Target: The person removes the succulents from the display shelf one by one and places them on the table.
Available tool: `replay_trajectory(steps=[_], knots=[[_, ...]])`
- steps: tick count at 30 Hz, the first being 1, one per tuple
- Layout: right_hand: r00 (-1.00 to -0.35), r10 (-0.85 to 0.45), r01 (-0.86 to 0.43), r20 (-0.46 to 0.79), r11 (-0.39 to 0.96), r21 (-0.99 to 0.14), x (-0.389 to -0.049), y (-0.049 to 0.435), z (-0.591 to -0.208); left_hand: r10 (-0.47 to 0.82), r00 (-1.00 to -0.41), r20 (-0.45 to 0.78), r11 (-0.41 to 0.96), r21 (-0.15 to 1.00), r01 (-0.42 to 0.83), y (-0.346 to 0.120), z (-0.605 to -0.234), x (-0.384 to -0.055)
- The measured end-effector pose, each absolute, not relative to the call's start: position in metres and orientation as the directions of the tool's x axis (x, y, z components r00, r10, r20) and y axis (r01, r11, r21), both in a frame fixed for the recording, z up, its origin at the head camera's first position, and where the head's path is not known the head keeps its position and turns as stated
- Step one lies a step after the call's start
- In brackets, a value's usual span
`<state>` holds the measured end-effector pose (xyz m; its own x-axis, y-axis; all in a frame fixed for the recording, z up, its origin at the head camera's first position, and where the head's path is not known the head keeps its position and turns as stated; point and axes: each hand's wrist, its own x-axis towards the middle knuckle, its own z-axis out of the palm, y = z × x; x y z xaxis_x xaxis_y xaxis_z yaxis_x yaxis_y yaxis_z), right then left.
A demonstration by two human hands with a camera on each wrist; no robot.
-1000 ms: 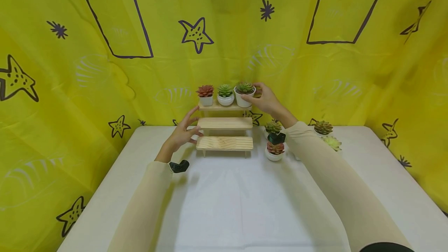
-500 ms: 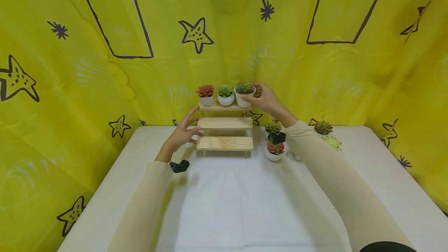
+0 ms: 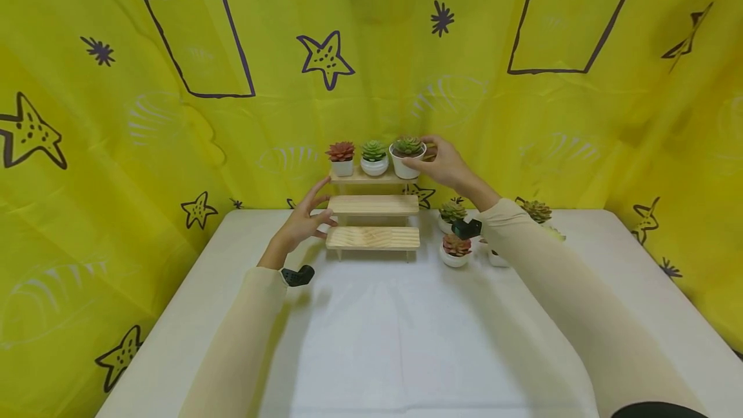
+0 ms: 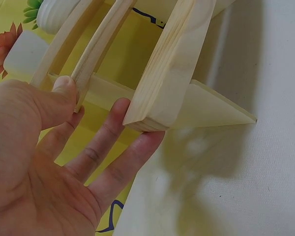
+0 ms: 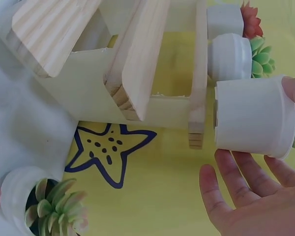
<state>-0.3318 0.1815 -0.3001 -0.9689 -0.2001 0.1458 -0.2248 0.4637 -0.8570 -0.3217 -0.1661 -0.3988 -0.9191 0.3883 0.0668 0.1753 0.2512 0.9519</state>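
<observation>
My right hand holds a green succulent in a white pot between thumb and fingers, at the right end of a three-step wooden stand. In the right wrist view a narrow gap shows between the pot's base and the top board. Two more potted succulents stand on that board: a red one in a square pot and a green one in a round pot. My left hand touches the stand's left end; in the left wrist view its rather straight fingers rest against the board ends.
Right of the stand, several potted succulents stand on the white table: a green one, a red one, and others partly behind the right sleeve. A yellow printed curtain hangs behind.
The pot in my right hand has shifted very slightly to the right, and the right forearm has moved a little right too. My left hand stays in place on the stand.
</observation>
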Motion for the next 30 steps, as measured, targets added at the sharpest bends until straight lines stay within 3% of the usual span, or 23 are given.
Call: replay_trajectory(steps=[30], knots=[[-0.950,-0.265,-0.269,0.165,0.425,-0.864,-0.304,0.207,-0.296,0.397,-0.916,0.062,0.252,0.952,0.174,-0.166,-0.398,-0.320]])
